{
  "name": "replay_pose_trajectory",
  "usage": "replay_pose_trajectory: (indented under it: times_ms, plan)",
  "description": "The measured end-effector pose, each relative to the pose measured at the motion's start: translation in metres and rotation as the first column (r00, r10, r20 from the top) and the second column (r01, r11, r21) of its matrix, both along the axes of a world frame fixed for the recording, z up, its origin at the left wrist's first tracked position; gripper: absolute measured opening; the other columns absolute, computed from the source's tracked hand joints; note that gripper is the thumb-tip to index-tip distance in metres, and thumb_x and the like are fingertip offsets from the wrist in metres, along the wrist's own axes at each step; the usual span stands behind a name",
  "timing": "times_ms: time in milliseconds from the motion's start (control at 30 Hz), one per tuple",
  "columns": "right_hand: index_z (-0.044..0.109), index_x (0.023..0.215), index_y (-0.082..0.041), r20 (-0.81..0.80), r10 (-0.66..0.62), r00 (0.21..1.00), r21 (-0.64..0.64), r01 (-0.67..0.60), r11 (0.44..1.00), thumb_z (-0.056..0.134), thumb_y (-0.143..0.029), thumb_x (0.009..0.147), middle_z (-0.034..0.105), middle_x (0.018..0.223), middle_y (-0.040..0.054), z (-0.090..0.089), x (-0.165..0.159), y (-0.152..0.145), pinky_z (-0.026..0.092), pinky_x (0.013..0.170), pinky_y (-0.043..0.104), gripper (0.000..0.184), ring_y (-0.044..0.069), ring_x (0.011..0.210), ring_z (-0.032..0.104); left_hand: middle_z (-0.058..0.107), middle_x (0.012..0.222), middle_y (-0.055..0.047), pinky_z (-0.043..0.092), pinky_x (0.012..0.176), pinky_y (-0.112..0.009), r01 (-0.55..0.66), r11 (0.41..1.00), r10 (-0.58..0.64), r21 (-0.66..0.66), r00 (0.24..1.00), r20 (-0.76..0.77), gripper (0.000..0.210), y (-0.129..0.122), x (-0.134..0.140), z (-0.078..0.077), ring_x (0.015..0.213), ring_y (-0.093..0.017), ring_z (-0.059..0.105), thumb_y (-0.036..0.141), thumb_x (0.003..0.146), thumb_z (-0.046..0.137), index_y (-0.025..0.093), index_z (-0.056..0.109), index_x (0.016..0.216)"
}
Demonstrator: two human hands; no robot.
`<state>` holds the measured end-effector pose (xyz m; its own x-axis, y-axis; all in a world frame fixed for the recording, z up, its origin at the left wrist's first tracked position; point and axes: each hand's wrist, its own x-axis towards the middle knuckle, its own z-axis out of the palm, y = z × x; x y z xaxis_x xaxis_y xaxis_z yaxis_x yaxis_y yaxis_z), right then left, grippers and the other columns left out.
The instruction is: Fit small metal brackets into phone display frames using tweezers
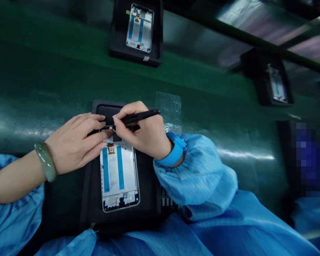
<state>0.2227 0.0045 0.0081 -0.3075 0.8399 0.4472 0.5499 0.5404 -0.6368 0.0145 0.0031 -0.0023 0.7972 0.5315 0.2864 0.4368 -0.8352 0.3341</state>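
Okay, so three phone frames, each in its own black tray: the near frame point(112, 174) in the near tray point(149, 185), the far frame point(147, 32) in the far tray point(120, 57), and the side frame point(277, 85) in the side tray point(256, 67). Two blue strips point(106, 170) run down the near one. One black pen-like tool point(144, 115), one clear sheet point(169, 106) on the green bench point(56, 81).

Near frame's sitting right below the fingers of both hands. Left hand point(74, 142) has its fingers loosely spread, tips around the upper left end; can't tell if they're pinching anything small. Right hand point(146, 131) has its fingers closed around the tool, just over that same end.

Tool's tip is lost behind the fingers, and they cover much of the frame's top too. Side frame's pretty blurry, strip count unclear. Far tray's cut off up top, and a pixelated patch point(306, 153) hides stuff at far right.
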Motion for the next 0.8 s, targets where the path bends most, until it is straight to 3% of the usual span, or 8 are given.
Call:
replay_pose_trajectory:
  times_ms: [100, 267, 333, 433, 500, 567, 667, 800]
  plan:
    - [0.051, 0.085, -0.019, -0.037, 0.021, 0.999, -0.004, -0.022, 1.000, 0.056, -0.018, 0.083, 0.061, 0.083, -0.0012, 0.000, 0.000, 0.002, 0.052, 0.067, 0.022, 0.005, 0.009, 0.071, 0.061, 0.056, 0.105, -0.014, 0.048, 0.091, -0.051, 0.013, 1.000, -0.013, 0.013, 1.000, -0.006, 0.028, 0.000, 0.000, 0.000, 0.116, -0.033, 0.051, 0.022, 0.088, 0.047, 0.012, 0.057, 0.113]
    - [0.051, 0.086, -0.019, 0.075, 0.160, 0.984, 0.074, -0.165, 0.984, 0.049, -0.010, 0.082, 0.062, 0.084, 0.0001, -0.001, -0.004, 0.001, 0.052, 0.070, 0.024, 0.010, 0.011, 0.079, 0.061, 0.057, 0.105, -0.013, 0.047, 0.094, -0.050, 0.004, 1.000, -0.004, -0.010, 1.000, -0.012, 0.025, 0.001, 0.000, 0.000, 0.118, -0.031, 0.050, 0.023, 0.088, 0.048, 0.015, 0.057, 0.110]
    - [0.052, 0.085, -0.019, 0.026, 0.168, 0.985, 0.088, -0.170, 0.982, 0.052, -0.011, 0.083, 0.061, 0.083, -0.0010, -0.001, -0.001, 0.002, 0.051, 0.067, 0.022, 0.009, 0.010, 0.076, 0.060, 0.057, 0.106, -0.013, 0.048, 0.093, -0.050, 0.010, 1.000, -0.010, 0.000, 1.000, -0.018, 0.026, 0.001, 0.000, 0.000, 0.117, -0.031, 0.050, 0.024, 0.089, 0.048, 0.014, 0.057, 0.111]
    - [0.051, 0.087, -0.020, -0.152, -0.057, 0.987, 0.062, 0.067, 0.996, 0.054, -0.020, 0.086, 0.058, 0.082, -0.0018, 0.001, 0.012, 0.009, 0.050, 0.061, 0.023, 0.003, 0.009, 0.069, 0.059, 0.057, 0.105, -0.014, 0.050, 0.090, -0.048, 0.027, 0.999, -0.026, 0.036, 0.999, -0.021, 0.028, 0.002, 0.000, 0.000, 0.116, -0.031, 0.051, 0.023, 0.090, 0.047, 0.012, 0.057, 0.113]
    - [0.051, 0.091, -0.021, -0.173, -0.219, 0.960, 0.035, 0.228, 0.973, 0.046, -0.026, 0.091, 0.057, 0.082, -0.0004, 0.003, 0.025, 0.017, 0.051, 0.065, 0.027, 0.007, 0.011, 0.071, 0.060, 0.057, 0.105, -0.015, 0.050, 0.089, -0.049, 0.038, 0.998, -0.038, 0.051, 0.999, -0.017, 0.028, 0.003, 0.000, 0.000, 0.116, -0.032, 0.051, 0.022, 0.089, 0.047, 0.012, 0.057, 0.114]
    - [0.052, 0.092, -0.020, -0.062, -0.267, 0.962, 0.050, 0.271, 0.961, 0.039, -0.026, 0.094, 0.059, 0.086, 0.0023, 0.006, 0.037, 0.024, 0.050, 0.075, 0.033, 0.015, 0.015, 0.080, 0.060, 0.056, 0.106, -0.015, 0.050, 0.089, -0.050, 0.049, 0.997, -0.048, 0.053, 0.999, -0.015, 0.028, 0.003, -0.001, 0.000, 0.117, -0.033, 0.051, 0.020, 0.089, 0.048, 0.012, 0.058, 0.113]
    - [0.058, 0.093, -0.018, 0.255, -0.149, 0.956, 0.029, 0.147, 0.989, 0.044, -0.029, 0.092, 0.062, 0.090, 0.0059, 0.005, 0.045, 0.029, 0.047, 0.080, 0.036, 0.018, 0.020, 0.087, 0.058, 0.055, 0.106, -0.015, 0.049, 0.089, -0.051, 0.062, 0.997, -0.061, 0.051, 0.998, -0.013, 0.028, 0.004, -0.002, -0.001, 0.117, -0.034, 0.050, 0.020, 0.088, 0.050, 0.014, 0.060, 0.113]
    - [0.062, 0.100, -0.016, 0.541, -0.014, 0.841, -0.031, 0.037, 0.999, 0.054, -0.034, 0.087, 0.064, 0.094, 0.0073, -0.002, 0.041, 0.028, 0.045, 0.075, 0.035, 0.023, 0.023, 0.089, 0.055, 0.054, 0.106, -0.014, 0.048, 0.091, -0.051, 0.061, 0.997, -0.061, 0.037, 0.998, -0.001, 0.027, 0.004, -0.003, -0.002, 0.118, -0.033, 0.049, 0.021, 0.087, 0.051, 0.016, 0.059, 0.112]
